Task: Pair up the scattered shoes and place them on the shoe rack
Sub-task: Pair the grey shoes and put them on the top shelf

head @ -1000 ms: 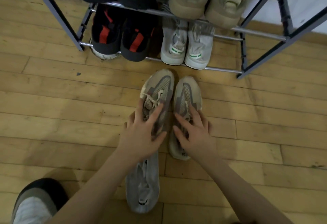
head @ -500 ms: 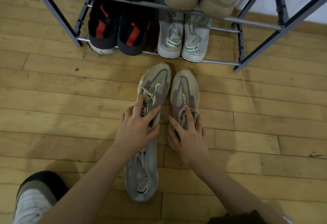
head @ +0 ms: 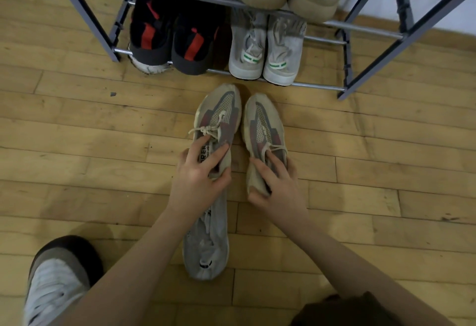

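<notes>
Shoes on rack (head: 365,28): eight, four pairs. Shoes on floor (head: 77,145): four. Hands: two.

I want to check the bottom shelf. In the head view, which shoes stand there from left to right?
Black shoe with red stripe → second black shoe with red stripe → grey shoe with green tab → second grey shoe with green tab.

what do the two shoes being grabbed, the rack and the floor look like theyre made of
Shoes, left and right: seemingly fabric, from the perforated mesh panels, with matte beige and reddish overlays, maybe suede or synthetic, and cord laces.
Rack: likely metal, from its thin shiny grey rails and dark, perhaps painted, frame.
Floor: wood planks with visible grain, seams and a dull, worn sheen.
</notes>
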`<state>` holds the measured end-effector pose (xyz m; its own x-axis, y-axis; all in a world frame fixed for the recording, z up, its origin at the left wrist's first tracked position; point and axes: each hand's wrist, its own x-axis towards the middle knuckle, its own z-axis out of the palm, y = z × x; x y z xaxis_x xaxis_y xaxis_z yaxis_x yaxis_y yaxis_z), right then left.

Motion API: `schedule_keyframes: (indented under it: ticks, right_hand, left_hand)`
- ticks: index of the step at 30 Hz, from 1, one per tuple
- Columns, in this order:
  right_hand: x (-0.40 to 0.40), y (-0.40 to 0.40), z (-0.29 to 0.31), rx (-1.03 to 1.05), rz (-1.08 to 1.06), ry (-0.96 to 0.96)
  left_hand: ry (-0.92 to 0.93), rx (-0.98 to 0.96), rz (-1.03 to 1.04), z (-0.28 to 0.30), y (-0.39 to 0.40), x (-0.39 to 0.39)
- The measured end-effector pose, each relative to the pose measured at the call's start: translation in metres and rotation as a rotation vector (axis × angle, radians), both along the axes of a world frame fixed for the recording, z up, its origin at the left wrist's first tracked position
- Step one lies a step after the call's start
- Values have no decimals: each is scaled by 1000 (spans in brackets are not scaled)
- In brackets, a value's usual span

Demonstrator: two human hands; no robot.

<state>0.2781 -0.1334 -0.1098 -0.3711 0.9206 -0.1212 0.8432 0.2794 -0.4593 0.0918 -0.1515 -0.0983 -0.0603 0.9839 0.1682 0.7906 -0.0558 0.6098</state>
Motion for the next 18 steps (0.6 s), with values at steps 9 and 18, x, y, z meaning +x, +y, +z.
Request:
schedule_keyframes:
  ticks: [9, 18]
  right_hand:
    - [-55, 42, 66, 388, 315, 270]
    - [-137, 75, 169, 456, 533, 410]
  left_hand:
    - [-24, 188, 327, 56, -10, -31]
    - [79, 355, 573, 146, -9, -90]
